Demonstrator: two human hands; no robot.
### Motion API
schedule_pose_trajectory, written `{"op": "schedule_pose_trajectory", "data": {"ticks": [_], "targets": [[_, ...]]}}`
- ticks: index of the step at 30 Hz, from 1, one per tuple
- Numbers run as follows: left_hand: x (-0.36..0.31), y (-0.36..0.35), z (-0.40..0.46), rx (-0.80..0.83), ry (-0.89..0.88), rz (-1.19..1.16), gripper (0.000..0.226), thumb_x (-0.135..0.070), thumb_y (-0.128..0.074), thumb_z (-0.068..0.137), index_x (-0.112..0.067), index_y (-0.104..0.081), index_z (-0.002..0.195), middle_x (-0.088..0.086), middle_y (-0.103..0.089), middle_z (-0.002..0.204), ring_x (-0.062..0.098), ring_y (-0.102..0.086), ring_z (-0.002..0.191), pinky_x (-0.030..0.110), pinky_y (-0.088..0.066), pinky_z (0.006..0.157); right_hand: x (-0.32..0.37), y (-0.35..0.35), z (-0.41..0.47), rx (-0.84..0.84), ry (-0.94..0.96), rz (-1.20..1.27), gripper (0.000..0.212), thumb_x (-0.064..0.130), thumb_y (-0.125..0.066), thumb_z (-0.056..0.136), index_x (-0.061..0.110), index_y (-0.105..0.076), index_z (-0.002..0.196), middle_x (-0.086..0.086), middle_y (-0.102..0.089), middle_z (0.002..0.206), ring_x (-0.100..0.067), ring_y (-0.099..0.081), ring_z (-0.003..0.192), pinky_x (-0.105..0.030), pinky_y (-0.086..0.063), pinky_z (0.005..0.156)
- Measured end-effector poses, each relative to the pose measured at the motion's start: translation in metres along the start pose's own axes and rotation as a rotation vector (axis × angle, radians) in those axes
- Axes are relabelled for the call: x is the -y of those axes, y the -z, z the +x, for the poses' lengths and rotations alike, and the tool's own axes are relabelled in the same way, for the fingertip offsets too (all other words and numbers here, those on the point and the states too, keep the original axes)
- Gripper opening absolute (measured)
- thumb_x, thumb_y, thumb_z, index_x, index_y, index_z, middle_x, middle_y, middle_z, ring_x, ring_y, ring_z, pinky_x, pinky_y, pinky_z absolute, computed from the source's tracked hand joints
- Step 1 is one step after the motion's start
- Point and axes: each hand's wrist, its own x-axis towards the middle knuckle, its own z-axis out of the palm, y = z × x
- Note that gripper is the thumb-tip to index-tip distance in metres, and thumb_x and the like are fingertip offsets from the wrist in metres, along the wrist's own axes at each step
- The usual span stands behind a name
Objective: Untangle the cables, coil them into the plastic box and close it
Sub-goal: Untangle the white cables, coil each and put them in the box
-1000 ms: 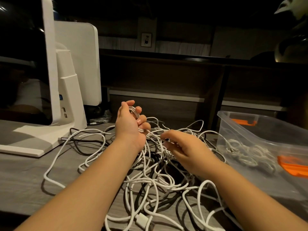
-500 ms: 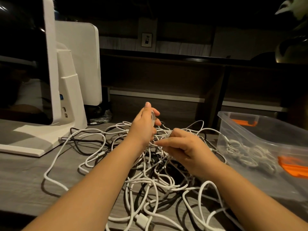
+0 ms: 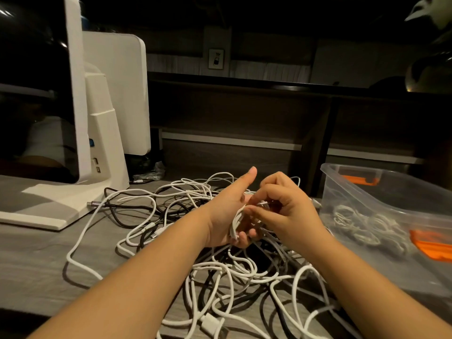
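Bare forearms, no sleeves visible

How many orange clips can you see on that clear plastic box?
2. One orange clip sits at the far end of the plastic box; the other orange clip is on the near right side, partly cut off by the picture edge. Others may be hidden.

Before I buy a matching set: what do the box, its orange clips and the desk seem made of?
Box: clear, slightly frosted plastic; coiled cables show through its wall. Orange clips: opaque, smooth plastic, probably. Desk: grey wood-grain surface, matte; laminate or real wood cannot be told.
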Motion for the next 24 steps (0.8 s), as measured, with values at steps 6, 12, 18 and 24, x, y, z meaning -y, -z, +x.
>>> {"op": "schedule_pose_trajectory", "data": {"ticks": [6, 12, 18, 24], "targets": [[0.000, 0.002, -0.001, 0.086, 0.091, 0.025, 0.062, -0.077, -0.052, 0.079, -0.018, -0.066, 0.090, 0.001, -0.058, 0.074, 0.004, -0.040, 0.051, 0.011, -0.026, 0.040, -0.003, 0.004, 0.000, 0.077, 0.002, 0.032, 0.016, 0.003, -0.064, 0.090, 0.019, -0.067, 0.089, 0.015, -0.053, 0.093, -0.009, -0.060, 0.083, -0.022, -0.053, 0.064], [-0.002, 0.001, -0.006, 0.191, 0.029, 0.165, 0.007, -0.022, -0.059, 0.098, -0.018, -0.056, 0.094, -0.005, -0.052, 0.070, 0.000, -0.037, 0.048, 0.011, -0.025, 0.043, -0.014, 0.006, 0.002, -0.006, -0.157, 0.173, 0.027, 0.025, -0.047, 0.103, 0.021, -0.070, 0.088, 0.002, -0.068, 0.085, -0.014, -0.064, 0.083, -0.034, -0.052, 0.076], [0.002, 0.002, 0.005, -0.166, -0.193, 0.294, 0.027, -0.034, -0.041, 0.107, -0.018, -0.060, 0.095, -0.002, -0.057, 0.072, 0.006, -0.039, 0.047, 0.018, -0.031, 0.041, -0.020, 0.006, 0.003, 0.005, -0.254, 0.041, 0.025, 0.018, -0.045, 0.101, 0.027, -0.067, 0.093, 0.005, -0.069, 0.085, -0.013, -0.063, 0.084, -0.042, -0.053, 0.079], [0.010, 0.010, 0.018, -0.497, -0.676, 0.874, 0.024, -0.035, -0.039, 0.106, -0.031, -0.060, 0.097, -0.009, -0.064, 0.077, 0.005, -0.062, 0.075, 0.035, -0.052, 0.074, -0.017, 0.005, 0.003, 0.058, -0.253, -0.154, 0.019, 0.013, -0.055, 0.094, 0.031, -0.061, 0.096, 0.005, -0.066, 0.081, -0.009, -0.059, 0.069, -0.028, -0.050, 0.063]]}}
